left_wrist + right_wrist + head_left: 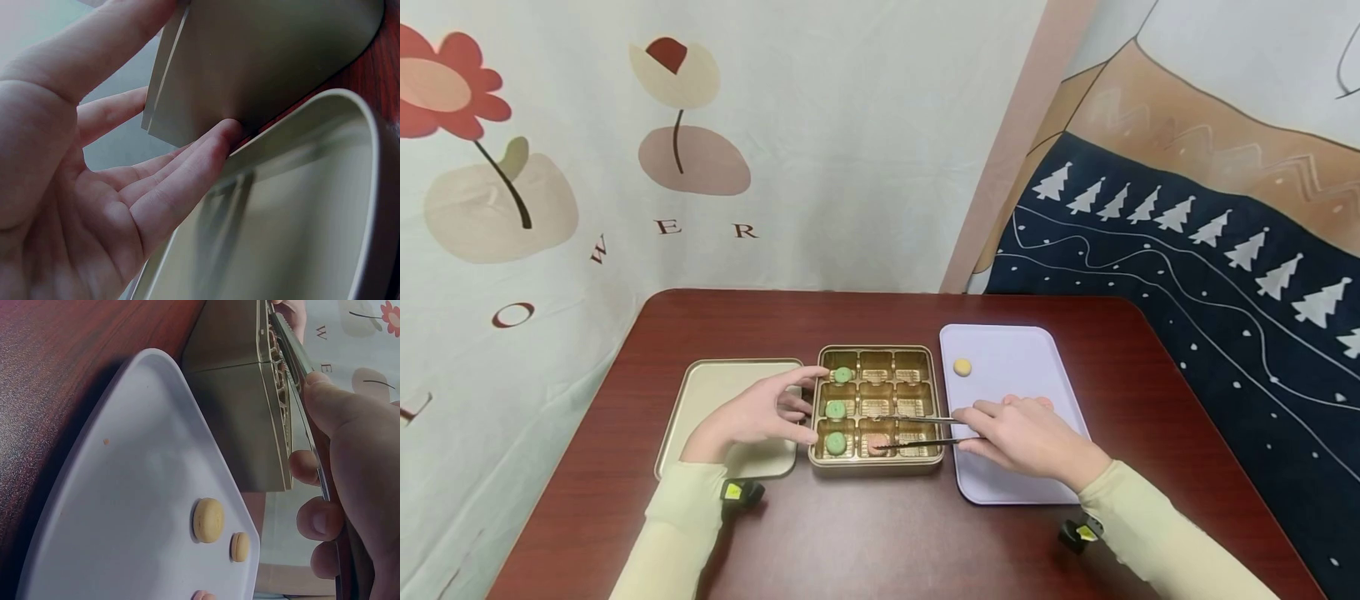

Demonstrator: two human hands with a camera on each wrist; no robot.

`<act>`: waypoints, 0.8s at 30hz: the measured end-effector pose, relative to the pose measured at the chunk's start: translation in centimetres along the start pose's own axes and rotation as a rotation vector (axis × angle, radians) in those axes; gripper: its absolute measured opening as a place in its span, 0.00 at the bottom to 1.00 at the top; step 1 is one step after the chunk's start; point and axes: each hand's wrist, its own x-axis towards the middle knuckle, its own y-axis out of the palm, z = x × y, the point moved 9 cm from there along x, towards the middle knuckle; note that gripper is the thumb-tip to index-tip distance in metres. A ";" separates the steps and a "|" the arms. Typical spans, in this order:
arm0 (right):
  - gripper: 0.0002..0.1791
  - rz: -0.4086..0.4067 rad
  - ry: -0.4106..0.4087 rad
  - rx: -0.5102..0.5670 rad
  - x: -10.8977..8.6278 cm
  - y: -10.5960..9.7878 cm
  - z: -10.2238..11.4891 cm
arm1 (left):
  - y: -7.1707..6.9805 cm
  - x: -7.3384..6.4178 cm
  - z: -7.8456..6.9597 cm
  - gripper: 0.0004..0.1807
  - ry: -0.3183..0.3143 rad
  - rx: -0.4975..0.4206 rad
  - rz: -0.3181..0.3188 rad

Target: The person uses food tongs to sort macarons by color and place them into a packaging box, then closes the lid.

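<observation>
A gold tin (880, 468) with a divided tray stands mid-table. Green macarons (836, 409) sit in its left column. In the front middle compartment lies a pinkish macaron (877, 443). My right hand (1022, 437) grips metal tongs (917, 418), also seen in the right wrist view. Their two arms are spread apart, reaching leftward over the tin, one tip over the pinkish macaron. My left hand (760, 410) touches the tin's left side, thumb and fingers spread along it. The left wrist view shows fairly straight fingers (181, 187) against the tin's wall (250, 69).
A lavender tray (1000, 342) lies right of the tin, bearing yellow macarons (207, 520) and pink macarons (1037, 402), the latter partly hidden by my right hand. On the left lies a gold lid (715, 383), close beside the tin. Printed curtains hang behind the table.
</observation>
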 end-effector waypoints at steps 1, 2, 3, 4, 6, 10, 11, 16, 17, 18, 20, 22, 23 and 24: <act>0.20 0.006 0.003 0.003 0.0 0.0 0.0 | 0.0 0.0 0.0 0.55 0.002 0.002 0.000; 0.20 0.007 0.006 0.005 0.0 0.0 -0.1 | 0.0 0.0 -0.1 0.55 0.002 0.001 0.000; 0.20 0.008 0.009 0.005 0.1 0.0 -0.1 | -0.1 0.0 -0.1 0.55 0.002 0.002 -0.001; 0.20 0.009 0.010 0.005 0.1 0.0 -0.2 | -0.1 0.0 -0.2 0.55 0.003 0.003 -0.001; 0.19 0.006 0.008 0.007 0.1 -0.1 -0.2 | -0.1 0.0 -0.2 0.55 0.002 0.002 -0.003; 0.19 -0.003 -0.002 -0.001 0.0 -0.2 0.0 | 0.0 0.0 -0.3 0.55 0.001 -0.005 -0.001; 0.20 -0.004 -0.004 -0.002 0.0 -0.2 0.0 | 0.0 0.0 -0.3 0.55 0.000 -0.008 -0.001; 0.20 -0.003 0.000 -0.006 -0.1 -0.2 0.0 | 0.1 -0.1 -0.3 0.55 -0.001 -0.017 -0.003; 0.21 -0.004 -0.001 -0.005 -0.1 -0.2 0.0 | 0.1 -0.1 -0.3 0.55 -0.002 -0.017 -0.004; 0.21 -0.007 -0.002 -0.006 -0.1 -0.2 0.0 | 0.1 -0.1 -0.3 0.55 -0.002 -0.017 -0.005; 0.21 -0.020 -0.011 -0.004 -0.2 -0.3 0.0 | 0.1 -0.1 -0.2 0.55 -0.003 -0.016 -0.008; 0.21 -0.043 -0.028 -0.001 -0.2 -0.5 0.1 | 0.1 -0.1 -0.2 0.55 -0.001 -0.017 -0.008; 0.21 -0.058 -0.038 0.000 -0.2 -0.6 0.1 | 0.1 -0.1 -0.2 0.55 0.000 -0.019 -0.008; 0.21 -0.073 -0.049 0.002 -0.2 -0.6 0.2 | 0.1 -0.1 -0.2 0.55 0.001 -0.020 -0.008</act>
